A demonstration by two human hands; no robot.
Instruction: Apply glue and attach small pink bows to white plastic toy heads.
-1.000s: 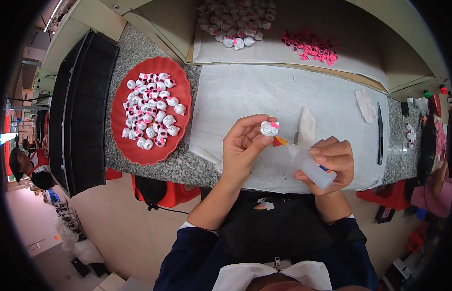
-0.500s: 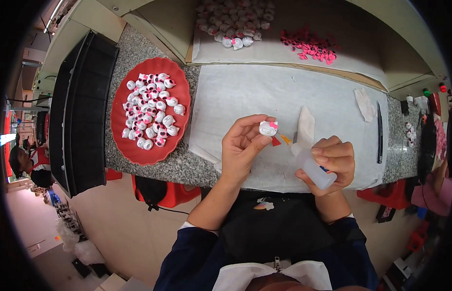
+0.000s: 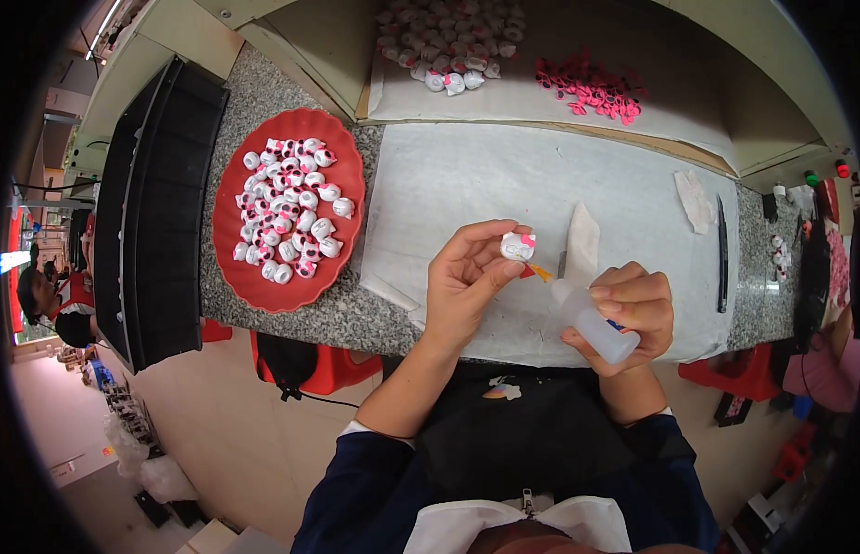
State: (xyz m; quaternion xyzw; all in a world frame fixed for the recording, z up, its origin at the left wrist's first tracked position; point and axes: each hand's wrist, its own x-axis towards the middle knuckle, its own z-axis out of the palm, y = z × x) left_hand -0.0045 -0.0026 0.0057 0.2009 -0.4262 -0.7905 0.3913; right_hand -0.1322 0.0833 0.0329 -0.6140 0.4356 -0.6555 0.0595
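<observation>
My left hand [image 3: 460, 286] pinches a small white cat-head figurine [image 3: 517, 247] with a pink bow, its drawn face turned toward me. In my right hand [image 3: 641, 309] lies a translucent squeeze bottle [image 3: 601, 334], tilted so its thin orange nozzle [image 3: 542, 273] points up and left. The nozzle tip is close beneath the figurine; whether they touch I cannot tell. A small red piece [image 3: 528, 270] shows beside my left thumb. Both hands are above the white paper sheet [image 3: 448, 175] on the bench.
A red scalloped plate [image 3: 229, 268] full of similar heads stands left, beside a black tray [image 3: 162, 222]. On the shelf behind are more white heads [image 3: 453, 46] and pink bow pieces [image 3: 596, 92]. Folded white tissue [image 3: 582, 240], crumpled tissue [image 3: 694, 203] and a black pen-like tool [image 3: 722, 254] lie on the right.
My left hand has shifted slightly right with the figurine, bringing it a little nearer the nozzle. The grip on the squeeze bottle looks the same.
</observation>
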